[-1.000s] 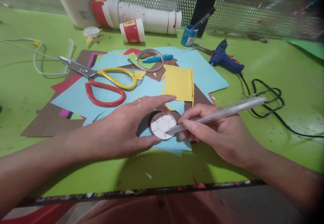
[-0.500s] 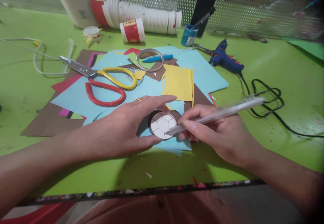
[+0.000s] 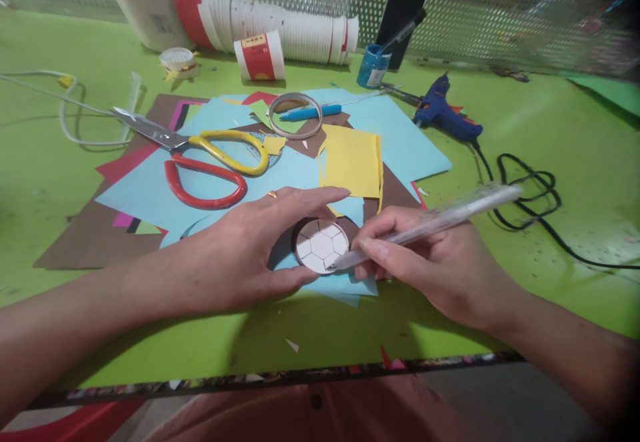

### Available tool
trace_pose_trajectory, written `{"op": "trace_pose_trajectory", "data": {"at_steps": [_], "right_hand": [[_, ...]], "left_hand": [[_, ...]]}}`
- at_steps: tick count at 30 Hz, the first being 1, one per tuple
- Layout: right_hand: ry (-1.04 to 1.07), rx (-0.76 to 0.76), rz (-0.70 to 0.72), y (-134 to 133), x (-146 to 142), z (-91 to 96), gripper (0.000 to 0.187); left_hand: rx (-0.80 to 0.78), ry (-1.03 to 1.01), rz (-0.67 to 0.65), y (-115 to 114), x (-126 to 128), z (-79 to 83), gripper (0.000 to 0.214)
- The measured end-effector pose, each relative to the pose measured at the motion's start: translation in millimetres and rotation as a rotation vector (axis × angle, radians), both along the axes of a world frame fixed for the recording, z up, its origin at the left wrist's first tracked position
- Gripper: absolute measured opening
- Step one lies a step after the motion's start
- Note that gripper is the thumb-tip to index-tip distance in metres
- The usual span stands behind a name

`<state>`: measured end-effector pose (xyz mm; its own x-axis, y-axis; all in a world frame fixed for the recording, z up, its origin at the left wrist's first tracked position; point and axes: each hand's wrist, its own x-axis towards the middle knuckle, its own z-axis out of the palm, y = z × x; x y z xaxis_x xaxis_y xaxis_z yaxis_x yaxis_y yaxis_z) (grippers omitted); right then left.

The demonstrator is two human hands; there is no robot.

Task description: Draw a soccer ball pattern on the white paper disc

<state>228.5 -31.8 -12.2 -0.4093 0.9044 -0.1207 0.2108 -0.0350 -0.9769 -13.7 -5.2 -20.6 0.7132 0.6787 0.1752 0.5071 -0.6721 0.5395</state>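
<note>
Green tabletop (image 3: 575,132), scissors (image 3: 180,145) and glue gun (image 3: 447,112) beyond: left hand (image 3: 247,249) pinches a white disc (image 3: 320,243), right hand (image 3: 437,265) a pen (image 3: 445,219).

1. Scissors (image 3: 175,141) are lying left of a yellow sheet (image 3: 353,162).
2. A blue marker (image 3: 311,113) is crossing the edge of a tape ring (image 3: 300,137).
3. A blue glue gun (image 3: 447,114) is resting beside its looping black cord (image 3: 527,223).
4. Nested paper cups (image 3: 280,29) are lying behind a single cup (image 3: 260,57).
5. A blue jar (image 3: 373,69) is standing to their right.
</note>
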Motion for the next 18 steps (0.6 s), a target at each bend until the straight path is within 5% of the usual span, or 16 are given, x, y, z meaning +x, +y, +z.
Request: {"op": "trace_pose_trajectory", "data": {"at_steps": [18], "right_hand": [[-0.026,0.013,0.003,1.2,-0.7,0.0,0.009]], "left_hand": [[-0.002,0.017,-0.012,0.2,-0.6,-1.6,0.073]]}}
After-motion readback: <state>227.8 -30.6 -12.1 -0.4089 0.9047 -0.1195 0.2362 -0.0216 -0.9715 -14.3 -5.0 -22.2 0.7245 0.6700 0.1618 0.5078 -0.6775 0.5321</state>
